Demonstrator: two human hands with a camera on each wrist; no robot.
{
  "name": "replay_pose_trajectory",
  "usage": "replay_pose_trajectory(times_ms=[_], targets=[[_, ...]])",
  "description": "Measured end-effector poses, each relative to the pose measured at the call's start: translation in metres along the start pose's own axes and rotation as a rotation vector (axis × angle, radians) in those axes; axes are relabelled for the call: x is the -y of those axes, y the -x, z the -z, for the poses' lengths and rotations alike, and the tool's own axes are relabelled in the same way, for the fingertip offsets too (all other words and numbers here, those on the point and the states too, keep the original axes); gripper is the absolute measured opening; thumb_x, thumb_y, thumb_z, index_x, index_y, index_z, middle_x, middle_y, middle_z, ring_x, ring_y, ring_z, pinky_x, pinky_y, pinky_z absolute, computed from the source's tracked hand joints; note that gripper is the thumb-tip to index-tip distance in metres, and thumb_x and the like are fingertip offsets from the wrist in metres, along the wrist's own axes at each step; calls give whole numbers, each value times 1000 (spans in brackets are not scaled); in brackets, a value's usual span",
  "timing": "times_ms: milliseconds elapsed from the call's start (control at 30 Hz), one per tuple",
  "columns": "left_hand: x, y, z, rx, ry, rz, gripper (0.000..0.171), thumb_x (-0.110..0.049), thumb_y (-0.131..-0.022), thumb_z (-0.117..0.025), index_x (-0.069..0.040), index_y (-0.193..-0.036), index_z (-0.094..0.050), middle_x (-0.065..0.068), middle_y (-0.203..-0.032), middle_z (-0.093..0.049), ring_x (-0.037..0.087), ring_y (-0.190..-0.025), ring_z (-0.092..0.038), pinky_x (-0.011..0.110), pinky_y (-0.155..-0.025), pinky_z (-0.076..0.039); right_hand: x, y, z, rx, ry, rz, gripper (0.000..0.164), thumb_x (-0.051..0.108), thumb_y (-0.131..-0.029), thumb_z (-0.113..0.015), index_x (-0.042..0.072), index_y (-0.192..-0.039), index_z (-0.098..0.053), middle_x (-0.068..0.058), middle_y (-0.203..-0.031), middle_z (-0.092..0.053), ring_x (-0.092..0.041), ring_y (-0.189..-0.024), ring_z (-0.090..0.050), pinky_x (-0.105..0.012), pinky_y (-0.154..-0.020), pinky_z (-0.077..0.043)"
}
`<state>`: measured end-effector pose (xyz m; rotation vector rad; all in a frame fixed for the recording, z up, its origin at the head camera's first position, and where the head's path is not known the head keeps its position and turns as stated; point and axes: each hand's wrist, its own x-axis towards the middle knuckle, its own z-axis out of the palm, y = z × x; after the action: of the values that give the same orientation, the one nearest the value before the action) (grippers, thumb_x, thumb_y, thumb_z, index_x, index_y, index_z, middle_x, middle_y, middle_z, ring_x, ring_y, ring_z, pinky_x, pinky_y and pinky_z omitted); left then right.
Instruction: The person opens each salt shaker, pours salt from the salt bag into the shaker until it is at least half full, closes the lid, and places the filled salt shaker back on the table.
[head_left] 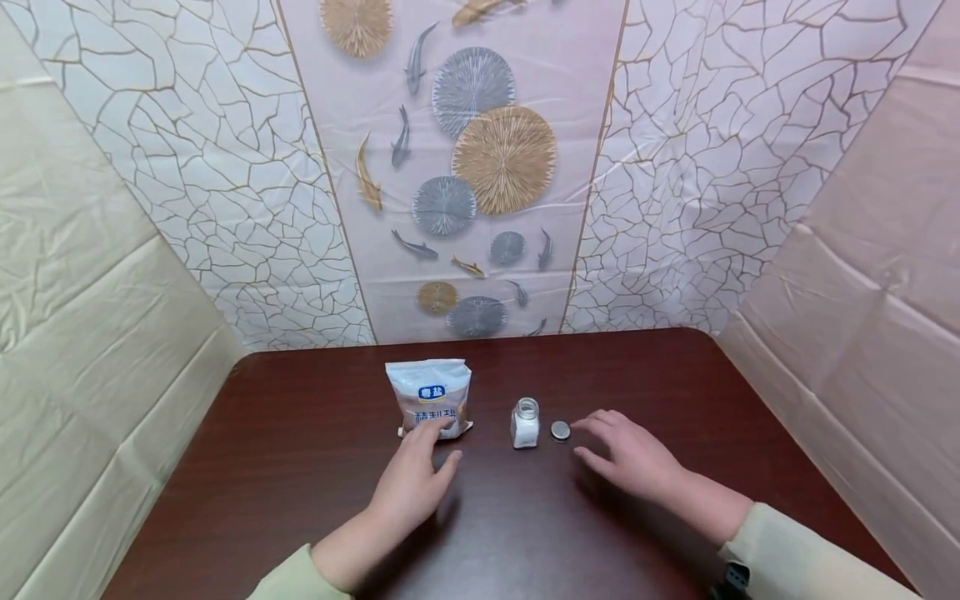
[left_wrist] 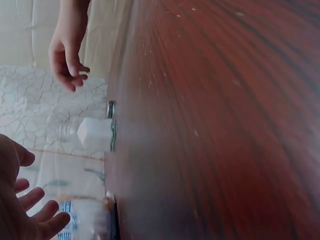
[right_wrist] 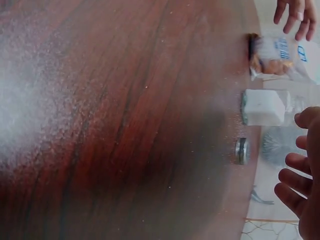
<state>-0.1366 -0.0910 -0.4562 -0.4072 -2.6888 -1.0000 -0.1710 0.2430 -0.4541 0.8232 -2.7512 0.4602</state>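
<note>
In the head view a salt packet (head_left: 431,396) with blue lettering stands upright on the dark red table. My left hand (head_left: 411,482) hovers in front of it with loosely spread fingers, holding nothing. To the packet's right stands a small glass jar (head_left: 526,425), uncapped, with white contents. Beside the jar a round metal lid (head_left: 560,431) lies on the table. Close to the lid's right is my right hand (head_left: 633,457), its fingers extended and gripping nothing. The right wrist view shows the lid (right_wrist: 241,151) apart from the fingers, near the jar (right_wrist: 265,107).
The wooden table (head_left: 510,533) has rounded far corners. A patterned backdrop (head_left: 480,167) of fish and discs hangs behind it, and beige cloth walls (head_left: 862,317) flank both sides. White specks dot the tabletop in the right wrist view.
</note>
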Motion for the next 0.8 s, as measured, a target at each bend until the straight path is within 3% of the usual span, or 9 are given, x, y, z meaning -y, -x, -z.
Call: replay_pose_trajectory(times_ms=[233,433,633,800], targets=[[-10,-18,-24,101,195,74,44,-22,-93,-69,-13,-135,-55,11,-128,-59,27,-120,-56,47,-97,-47,-3,-11,-14,26,17,-15,27,22,-87,-76,11,-110,-70,2,-103,-65,-18,-98,-61,-40,-83,-52],[-15,-37,-48,149,336,127,47,-19,-92,-71,-8,-134,-55,15,-126,-59,31,-114,-58,46,-93,-49,-2,-22,-22,72,6,-94,26,20,-87,-75,8,-110,-70,-2,-102,-65,-20,-96,-62,-42,-82,-52],[-19,-51,-65,154,370,176,53,-21,-89,-74,-8,-137,-54,12,-134,-55,30,-122,-53,48,-99,-44,2,-30,-29,151,-16,-228,32,23,-89,-73,6,-115,-67,-4,-106,-61,-21,-97,-60,-42,-82,-52],[-21,-59,-74,166,365,182,58,-22,-87,-76,-9,-138,-53,11,-137,-54,29,-125,-52,47,-103,-42,1,-36,-38,177,-6,-275,34,24,-88,-73,7,-117,-66,-5,-107,-59,-21,-98,-60,-42,-82,-52]])
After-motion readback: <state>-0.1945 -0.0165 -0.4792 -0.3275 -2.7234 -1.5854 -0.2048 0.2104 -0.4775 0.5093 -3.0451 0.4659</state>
